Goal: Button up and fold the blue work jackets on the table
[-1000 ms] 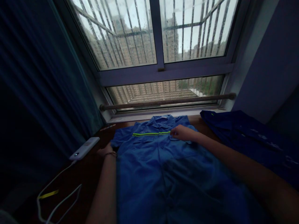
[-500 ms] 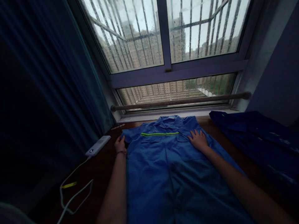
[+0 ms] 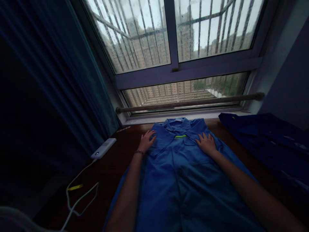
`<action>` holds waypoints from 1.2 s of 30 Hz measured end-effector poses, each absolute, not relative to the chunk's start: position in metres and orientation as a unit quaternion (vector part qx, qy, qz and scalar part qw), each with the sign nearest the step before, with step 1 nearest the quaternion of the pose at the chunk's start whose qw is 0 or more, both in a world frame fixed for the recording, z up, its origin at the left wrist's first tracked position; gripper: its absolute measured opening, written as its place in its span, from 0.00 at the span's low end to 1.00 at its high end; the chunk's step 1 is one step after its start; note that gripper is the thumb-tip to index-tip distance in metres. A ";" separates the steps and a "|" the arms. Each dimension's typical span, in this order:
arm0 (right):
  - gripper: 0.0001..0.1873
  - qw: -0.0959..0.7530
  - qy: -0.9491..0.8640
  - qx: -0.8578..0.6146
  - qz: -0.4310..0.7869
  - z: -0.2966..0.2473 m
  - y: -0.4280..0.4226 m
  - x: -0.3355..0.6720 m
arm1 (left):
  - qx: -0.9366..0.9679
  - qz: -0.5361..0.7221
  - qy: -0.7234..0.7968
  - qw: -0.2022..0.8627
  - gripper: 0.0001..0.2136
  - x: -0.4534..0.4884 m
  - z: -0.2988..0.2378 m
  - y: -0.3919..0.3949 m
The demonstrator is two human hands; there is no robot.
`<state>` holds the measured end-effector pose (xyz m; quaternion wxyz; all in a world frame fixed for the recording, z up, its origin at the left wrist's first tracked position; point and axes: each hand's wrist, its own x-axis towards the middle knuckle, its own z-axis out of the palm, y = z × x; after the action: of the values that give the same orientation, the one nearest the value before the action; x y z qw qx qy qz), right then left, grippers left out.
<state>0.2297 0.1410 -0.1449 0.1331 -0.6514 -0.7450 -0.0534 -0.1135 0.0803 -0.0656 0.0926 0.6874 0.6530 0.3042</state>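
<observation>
A blue work shirt (image 3: 183,180) with a yellow-green reflective stripe (image 3: 180,136) lies flat on a dark wooden surface (image 3: 116,164) under the window. Its left side is folded inward over the chest. My left hand (image 3: 146,141) rests on that folded left shoulder part, fingers spread flat. My right hand (image 3: 205,143) lies flat on the shirt's right chest, fingers apart. Neither hand grips anything.
A white power bank (image 3: 103,148) with a white cable (image 3: 79,199) lies left of the shirt. A dark blue garment (image 3: 265,141) is heaped at the right. A wooden rod (image 3: 190,103) runs along the window sill; a dark curtain (image 3: 48,90) hangs at the left.
My left hand has moved rightward from the shirt's left edge, bringing the left sleeve side folded over the chest; most of the stripe is covered. My right hand stays flat on the right chest.
</observation>
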 end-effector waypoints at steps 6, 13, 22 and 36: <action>0.29 0.127 -0.749 -0.649 -0.026 -0.141 0.139 0.229 | 0.708 0.114 0.694 0.067 0.23 -0.082 -0.115 0.086; 0.20 0.265 -0.668 -0.671 0.181 -0.110 0.182 0.256 | 0.602 0.376 0.685 0.164 0.25 -0.099 -0.124 0.100; 0.16 0.304 -0.527 -0.691 0.390 -0.085 0.236 0.278 | 0.209 0.639 0.621 0.402 0.23 -0.133 -0.101 0.116; 0.06 0.552 -0.430 -0.512 0.497 0.002 0.260 0.273 | 0.255 0.668 0.521 0.466 0.04 -0.138 -0.009 0.160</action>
<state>0.2729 0.2597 0.0020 0.5524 -0.5123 -0.4301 0.4974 -0.1377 0.1603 -0.0090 0.4661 0.2550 0.5210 0.6680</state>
